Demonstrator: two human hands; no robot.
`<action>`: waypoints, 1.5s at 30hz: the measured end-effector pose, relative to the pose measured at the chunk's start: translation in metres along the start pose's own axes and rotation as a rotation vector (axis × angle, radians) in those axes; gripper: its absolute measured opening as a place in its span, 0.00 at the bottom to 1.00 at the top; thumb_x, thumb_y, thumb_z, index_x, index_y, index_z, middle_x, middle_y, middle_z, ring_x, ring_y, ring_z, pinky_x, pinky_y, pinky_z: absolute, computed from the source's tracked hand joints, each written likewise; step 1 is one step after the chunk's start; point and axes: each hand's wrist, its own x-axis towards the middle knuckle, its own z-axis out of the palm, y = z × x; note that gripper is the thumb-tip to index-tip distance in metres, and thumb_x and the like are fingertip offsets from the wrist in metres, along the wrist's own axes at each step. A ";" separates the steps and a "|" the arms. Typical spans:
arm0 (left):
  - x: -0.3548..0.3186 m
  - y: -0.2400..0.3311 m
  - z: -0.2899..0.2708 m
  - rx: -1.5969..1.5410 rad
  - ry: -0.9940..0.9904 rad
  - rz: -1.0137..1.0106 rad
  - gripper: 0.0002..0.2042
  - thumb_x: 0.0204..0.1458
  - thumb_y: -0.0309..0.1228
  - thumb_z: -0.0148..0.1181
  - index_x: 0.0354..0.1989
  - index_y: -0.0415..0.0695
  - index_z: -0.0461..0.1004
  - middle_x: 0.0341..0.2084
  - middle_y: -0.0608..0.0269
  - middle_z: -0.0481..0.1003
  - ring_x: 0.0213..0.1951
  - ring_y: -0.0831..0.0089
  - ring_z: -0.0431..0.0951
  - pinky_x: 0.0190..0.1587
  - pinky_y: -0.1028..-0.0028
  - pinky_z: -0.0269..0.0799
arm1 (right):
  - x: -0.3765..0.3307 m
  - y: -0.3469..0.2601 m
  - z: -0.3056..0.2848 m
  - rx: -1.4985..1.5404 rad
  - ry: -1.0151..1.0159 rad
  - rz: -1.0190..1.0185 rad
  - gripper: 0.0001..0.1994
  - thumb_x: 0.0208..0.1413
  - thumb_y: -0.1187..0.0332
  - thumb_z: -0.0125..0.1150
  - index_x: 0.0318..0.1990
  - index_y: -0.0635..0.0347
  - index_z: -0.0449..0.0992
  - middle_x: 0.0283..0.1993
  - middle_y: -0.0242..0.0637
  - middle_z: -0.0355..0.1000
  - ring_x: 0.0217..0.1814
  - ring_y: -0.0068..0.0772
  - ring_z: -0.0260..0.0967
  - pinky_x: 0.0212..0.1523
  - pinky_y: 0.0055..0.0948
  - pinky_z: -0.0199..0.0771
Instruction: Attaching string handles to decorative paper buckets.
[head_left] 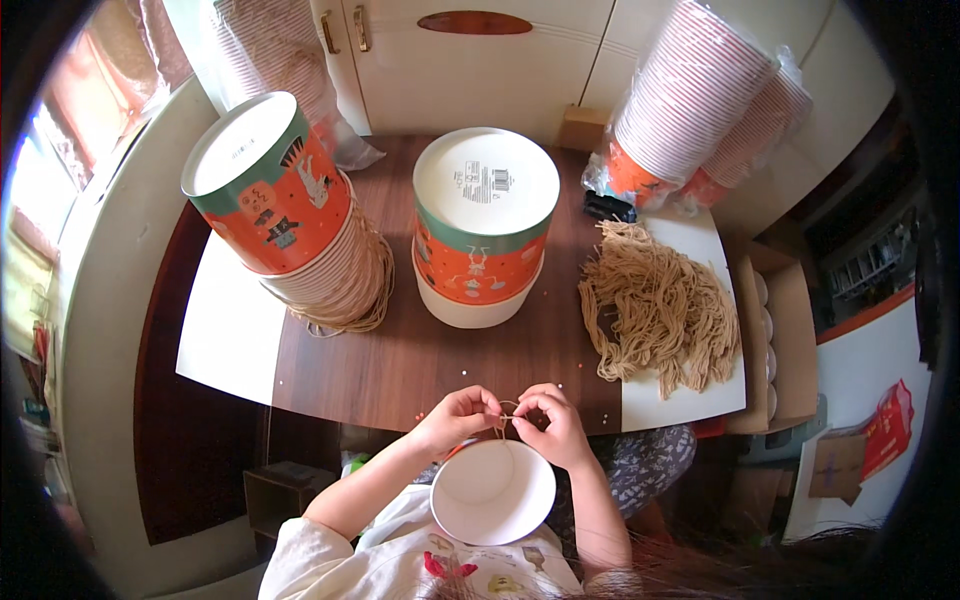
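My left hand [458, 418] and my right hand [550, 425] meet just in front of the table's near edge, both pinching a thin loop of tan string [505, 410]. The string runs down to the rim of a white-bottomed paper bucket [493, 492] that rests upturned in my lap, close under both hands. A heap of tan string pieces [660, 310] lies on the table to my right.
On the brown table [400, 360] stand two stacks of orange-and-green upturned paper buckets, one at the left [275, 195] with string handles hanging, one in the middle [485, 225]. Bagged bucket stacks [690, 95] lean at the back right. An open cardboard box [775, 340] stands at the right.
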 end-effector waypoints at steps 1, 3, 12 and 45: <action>0.000 0.000 0.000 0.000 -0.022 0.009 0.05 0.51 0.20 0.52 0.34 0.40 0.66 0.30 0.66 0.71 0.35 0.78 0.73 0.39 0.79 0.70 | 0.000 0.000 0.002 0.001 -0.001 0.001 0.05 0.39 0.76 0.61 0.25 0.63 0.71 0.36 0.36 0.67 0.37 0.28 0.66 0.36 0.25 0.67; 0.000 0.000 0.000 0.000 -0.048 0.016 0.04 0.52 0.21 0.51 0.34 0.40 0.65 0.31 0.65 0.71 0.36 0.79 0.73 0.40 0.78 0.70 | 0.000 -0.001 0.006 0.023 -0.020 -0.017 0.05 0.39 0.76 0.61 0.25 0.63 0.71 0.36 0.36 0.67 0.38 0.30 0.66 0.39 0.26 0.66; 0.002 -0.004 -0.002 0.075 -0.054 0.040 0.04 0.52 0.20 0.51 0.35 0.40 0.65 0.32 0.66 0.71 0.36 0.80 0.73 0.41 0.79 0.70 | 0.000 0.013 0.011 0.290 -0.077 0.168 0.02 0.46 0.75 0.57 0.26 0.65 0.71 0.36 0.33 0.66 0.37 0.22 0.63 0.40 0.22 0.64; -0.001 0.004 0.004 0.598 0.141 0.084 0.05 0.51 0.26 0.55 0.33 0.37 0.71 0.28 0.67 0.74 0.30 0.85 0.72 0.33 0.83 0.69 | 0.005 0.004 0.008 0.274 -0.090 0.146 0.08 0.48 0.75 0.57 0.37 0.63 0.72 0.38 0.31 0.69 0.37 0.21 0.65 0.38 0.21 0.65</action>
